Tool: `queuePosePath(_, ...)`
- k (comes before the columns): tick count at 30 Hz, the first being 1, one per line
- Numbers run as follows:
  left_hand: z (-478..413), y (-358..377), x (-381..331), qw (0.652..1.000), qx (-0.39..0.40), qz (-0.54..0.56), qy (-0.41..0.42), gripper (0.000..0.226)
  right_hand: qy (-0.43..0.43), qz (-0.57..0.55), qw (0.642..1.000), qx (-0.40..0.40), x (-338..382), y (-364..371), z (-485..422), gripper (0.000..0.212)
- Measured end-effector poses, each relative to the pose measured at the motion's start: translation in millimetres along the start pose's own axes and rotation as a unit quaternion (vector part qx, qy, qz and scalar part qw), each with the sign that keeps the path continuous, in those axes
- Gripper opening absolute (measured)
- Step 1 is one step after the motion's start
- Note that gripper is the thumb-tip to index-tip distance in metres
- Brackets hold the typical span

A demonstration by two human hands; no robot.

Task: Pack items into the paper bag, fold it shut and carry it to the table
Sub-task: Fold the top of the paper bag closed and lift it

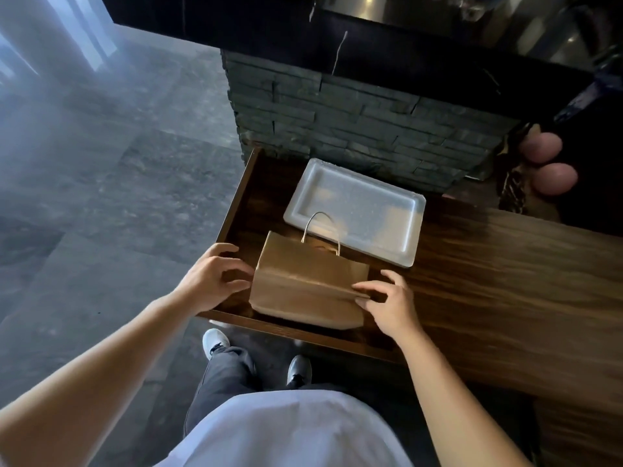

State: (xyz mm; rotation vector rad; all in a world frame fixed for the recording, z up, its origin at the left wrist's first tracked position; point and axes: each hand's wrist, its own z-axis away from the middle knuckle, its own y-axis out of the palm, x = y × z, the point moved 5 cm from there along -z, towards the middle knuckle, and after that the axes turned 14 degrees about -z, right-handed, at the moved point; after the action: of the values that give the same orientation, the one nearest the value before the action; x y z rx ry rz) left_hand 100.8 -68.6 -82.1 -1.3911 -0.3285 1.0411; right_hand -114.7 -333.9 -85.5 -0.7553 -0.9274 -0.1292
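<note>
Two bare hands meet a brown paper bag (308, 284) with a twisted cord handle, lying on the dark wooden desk (499, 281) just before a white rectangular foam tray (357, 207). Left hand (210, 276) rests loosely curled at its left edge; right hand (391, 301) pinches the folded flap's corner.

Both bare forearms reach up from the lower frame toward mid-frame. The left hand (211, 276) is curled, fingers bent, thumb pointing right. The right hand (387, 299) pinches, thumb and forefinger pressed together, other fingers loosely spread.
</note>
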Motion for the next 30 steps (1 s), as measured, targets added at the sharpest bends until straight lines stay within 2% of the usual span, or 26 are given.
queuePosePath(2, 0.8, 4.3, -5.4, 0.996, -0.012, 0.087, -0.032, 0.042, 0.055, -0.107, 0.992, 0.025, -6.1, 4.3, 3.4, 0.027)
queuePosePath(4, 4.6, 1.9, -7.4, 0.978, -0.07, 0.181, -0.079, 0.052, 0.065, -0.162, 0.985, 0.014, -3.9, 5.1, 6.0, 0.027)
queuePosePath(5, 7.8, 0.7, -12.2, 0.975, -0.088, 0.196, -0.063, 0.051, 0.06, -0.173, 0.983, 0.007, -1.3, 5.2, 7.0, 0.026)
queuePosePath(7, 13.1, 2.3, -30.5, 0.986, -0.059, 0.154, 0.012, 0.047, 0.04, -0.175, 0.984, 0.008, 5.8, 9.3, 8.6, 0.025)
queuePosePath(9, 11.3, 12.2, -42.0, 0.995, -0.01, 0.092, 0.046, 0.041, 0.002, -0.116, 0.993, 0.006, 16.9, 15.3, 8.3, 0.022)
queuePosePath(11, 3.0, 17.1, -45.0, 0.993, -0.007, 0.118, 0.015, 0.036, -0.054, 0.007, 0.998, -0.023, 31.4, 19.3, 6.9, 0.018)
queuePosePath(14, -9.6, 21.1, -41.9, 0.986, -0.019, 0.165, -0.002, 0.033, -0.168, 0.156, 0.971, -0.061, 59.4, 31.9, 8.1, 0.016)
queuePosePath(16, -15.4, 26.5, -34.8, 0.98, 0.002, 0.197, -0.027, 0.03, -0.242, 0.182, 0.952, -0.042, 76.9, 48.0, 8.4, 0.016)
queuePosePath(18, -19.0, 33.0, -28.9, 0.973, 0.034, 0.221, -0.05, 0.027, -0.265, 0.173, 0.949, 0.009, 86.1, 63.4, 5.1, 0.014)
queuePosePath(21, -23.2, 37.7, -24.9, 0.966, 0.048, 0.248, -0.057, 0.025, -0.243, 0.152, 0.957, 0.046, 81.7, 62.2, -8.3, 0.013)
queuePosePath(24, -28.8, 38.0, -26.7, 0.956, 0.056, 0.281, -0.061, 0.023, -0.209, 0.122, 0.97, 0.001, 51.7, 34.4, -16.7, 0.012)
queuePosePath(27, -35.5, 41.1, -26.6, 0.938, 0.09, 0.328, -0.067, 0.015, -0.132, 0.022, 0.991, -0.008, 10.9, 12.0, -21.2, 0.015)
queuePosePath(30, -38.7, 46.4, -22.9, 0.919, 0.123, 0.367, -0.072, 0.02, -0.045, -0.128, 0.989, 0.064, -11.4, 17.3, -27.1, 0.023)
